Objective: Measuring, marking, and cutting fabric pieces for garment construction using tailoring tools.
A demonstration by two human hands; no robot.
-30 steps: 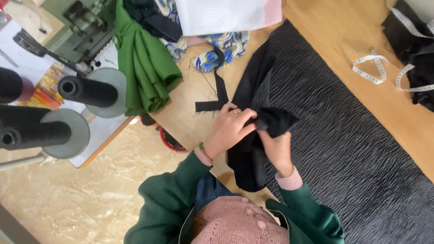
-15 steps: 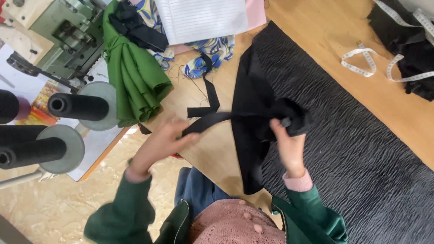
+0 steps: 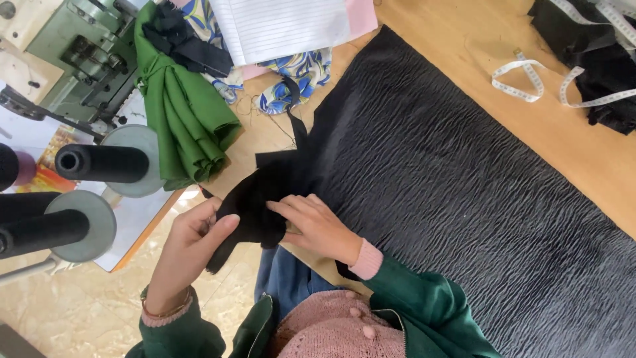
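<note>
At near bench (image 3: 464, 40) edge: small black fabric piece (image 3: 262, 199) held over edge, beside large crinkled black cloth (image 3: 464, 199) spread flat. Left hand (image 3: 189, 248) grip clamped on piece's lower end, thumb over, fingers under; likely keeps it taut. Right hand (image 3: 318, 225) grip mostly together, fingers flat, pressing piece against cloth edge, apparently to align it. Folded green fabric (image 3: 182, 119), thread cones (image 3: 99, 162), sewing machine (image 3: 73, 53) left; measuring tape (image 3: 523, 79) far right

The person is wearing a dark green jacket over pink cuffs, a pink knit top, blue jeans and a wrist bangle.
</note>
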